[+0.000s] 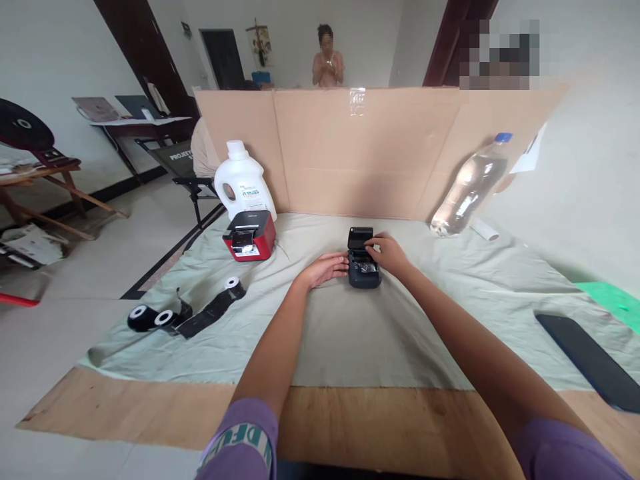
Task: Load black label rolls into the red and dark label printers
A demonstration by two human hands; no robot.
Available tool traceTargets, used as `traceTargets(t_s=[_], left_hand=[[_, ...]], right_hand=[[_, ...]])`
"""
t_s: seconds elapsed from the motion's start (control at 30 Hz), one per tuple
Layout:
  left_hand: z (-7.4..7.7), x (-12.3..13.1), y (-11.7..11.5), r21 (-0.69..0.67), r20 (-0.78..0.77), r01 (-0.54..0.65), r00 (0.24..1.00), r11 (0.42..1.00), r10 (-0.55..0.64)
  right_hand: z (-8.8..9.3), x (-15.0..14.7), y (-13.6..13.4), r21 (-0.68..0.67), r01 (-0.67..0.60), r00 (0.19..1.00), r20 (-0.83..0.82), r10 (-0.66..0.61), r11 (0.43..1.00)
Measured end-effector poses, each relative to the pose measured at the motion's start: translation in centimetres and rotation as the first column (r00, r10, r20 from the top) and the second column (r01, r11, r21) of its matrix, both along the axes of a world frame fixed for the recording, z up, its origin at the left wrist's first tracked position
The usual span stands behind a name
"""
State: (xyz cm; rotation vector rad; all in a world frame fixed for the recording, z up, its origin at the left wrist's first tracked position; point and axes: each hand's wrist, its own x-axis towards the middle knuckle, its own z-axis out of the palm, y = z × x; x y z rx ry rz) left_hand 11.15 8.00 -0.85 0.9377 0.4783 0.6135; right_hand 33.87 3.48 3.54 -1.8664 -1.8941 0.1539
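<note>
The head view showed a cardboard sheet standing across the table's far side, probably as a screen against the room behind. A pale green cloth covered most of the wooden top, perhaps to protect it. A white jug and a clear bottle stood near opposite ends of the cardboard; they may have helped prop it. A red-and-black device sat before the jug, and a phone lay at the right, beyond the arms. The black device rested mid-cloth between the hands, its lid raised, baring the compartment. The left hand lay against its left side, fingers loosely extended, seemingly steadying rather than grasping. The right hand had its fingers bunched at the upper right edge; whether they pinched anything could not be told. Black rolls lay apart at the left.

As for writing, the chair bore "PROJE" plus unclear letters; the left sleeve showed "DFU" in teal; the jug's label was too small to read.
</note>
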Motion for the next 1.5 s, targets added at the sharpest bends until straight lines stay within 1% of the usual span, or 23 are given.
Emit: traceTargets(t_s=[0.03,0.1,0.17,0.2,0.33,0.4,0.47,0.57,0.63,0.7,0.77,0.8,0.83,0.9,0.93,0.97,1.03,1.13,1.2,1.27,1.37,1.43,1.5], left_hand=[[0.0,0.0,0.0,-0.004,-0.002,-0.001,1.0,1.0,0.001],[0.2,0.0,-0.1,-0.007,-0.002,-0.003,1.0,1.0,0.003],[0.2,0.0,-0.2,-0.004,0.007,-0.004,1.0,1.0,0.004],[0.3,0.0,-0.2,-0.003,0.012,-0.007,1.0,1.0,0.007],[0.4,0.1,-0.2,-0.012,0.001,-0.015,1.0,1.0,0.015],[0.4,0.1,-0.2,-0.014,-0.002,-0.01,1.0,1.0,0.01],[0.4,0.0,-0.1,-0.011,0.004,0.0,1.0,1.0,0.0],[0.2,0.0,0.1,-0.005,0.016,0.012,1.0,1.0,-0.011],[0.1,0.1,0.2,-0.002,0.021,0.009,1.0,1.0,-0.009],[0.0,0.2,0.3,-0.006,0.022,-0.006,1.0,1.0,0.006],[0.0,0.4,0.2,-0.014,0.017,-0.024,1.0,1.0,0.024],[0.0,0.4,0.2,-0.014,0.016,-0.032,0.999,0.999,0.032],[0.0,0.5,0.1,-0.01,0.018,-0.04,0.999,0.999,0.041],[0.1,0.6,-0.1,0.004,0.027,-0.059,0.998,0.998,0.059],[0.3,0.6,-0.2,0.008,0.03,-0.068,0.997,0.998,0.068],[0.4,0.6,-0.2,0.01,0.03,-0.074,0.997,0.997,0.074],[0.8,0.4,-0.5,0.003,0.019,-0.077,0.997,0.997,0.077],[1.5,0.0,-0.9,-0.009,0.005,-0.071,0.997,0.997,0.071],[1.7,-0.2,-1.0,-0.014,0.001,-0.067,0.998,0.998,0.067],[1.8,-0.3,-0.9,-0.019,0.003,-0.059,0.998,0.998,0.06],[1.3,-0.1,-0.3,-0.035,0.014,-0.051,0.999,0.998,0.051],[0.9,0.1,0.1,-0.049,0.016,-0.042,0.999,0.998,0.043],[0.5,0.3,0.6,-0.051,0.016,-0.025,1.0,0.998,0.026]], right_hand=[[0.5,-0.2,0.3,-0.036,-0.007,0.997,0.07,0.01,0.999],[1.2,-0.8,1.1,-0.17,-0.023,0.982,0.181,0.054,0.985],[1.6,-1.5,2.2,-0.288,-0.007,0.969,0.234,0.077,0.958],[1.7,-1.8,2.7,-0.316,0.009,0.968,0.242,0.072,0.949],[1.9,-2.8,3.8,-0.345,0.041,0.965,0.258,0.053,0.938],[2.6,-2.5,3.6,-0.347,0.017,0.965,0.253,0.076,0.938],[3.8,-1.8,2.9,-0.351,-0.027,0.965,0.236,0.116,0.936],[6.2,-0.9,1.2,-0.302,-0.064,0.984,0.141,0.111,0.951],[7.7,-1.3,-0.1,-0.222,-0.075,0.997,-0.015,0.074,0.972],[8.6,-2.9,-1.1,-0.136,-0.124,0.968,-0.236,0.089,0.983],[9.0,-5.9,-1.5,-0.037,-0.198,0.892,-0.421,0.164,0.98],[8.9,-7.9,-1.5,0.016,-0.225,0.86,-0.467,0.206,0.974],[8.7,-10.1,-1.4,0.063,-0.242,0.845,-0.477,0.242,0.968],[7.8,-14.8,-0.7,0.129,-0.246,0.87,-0.407,0.278,0.961],[7.1,-17.2,-0.3,0.129,-0.241,0.898,-0.347,0.272,0.962],[6.4,-19.5,0.1,0.114,-0.228,0.928,-0.275,0.251,0.967],[4.9,-23.5,1.0,0.03,-0.212,0.968,-0.132,0.214,0.977],[2.6,-27.5,2.1,-0.077,-0.207,0.978,0.021,0.209,0.975],[1.4,-28.8,2.6,-0.108,-0.23,0.967,0.09,0.24,0.967],[0.5,-29.3,2.8,-0.129,-0.249,0.954,0.139,0.266,0.96],[0.3,-29.2,2.5,-0.133,-0.234,0.953,0.167,0.254,0.963],[0.6,-29.0,2.0,-0.043,-0.228,0.96,0.158,0.232,0.973],[1.0,-29.1,1.5,0.078,-0.272,0.958,0.12,0.262,0.959]])
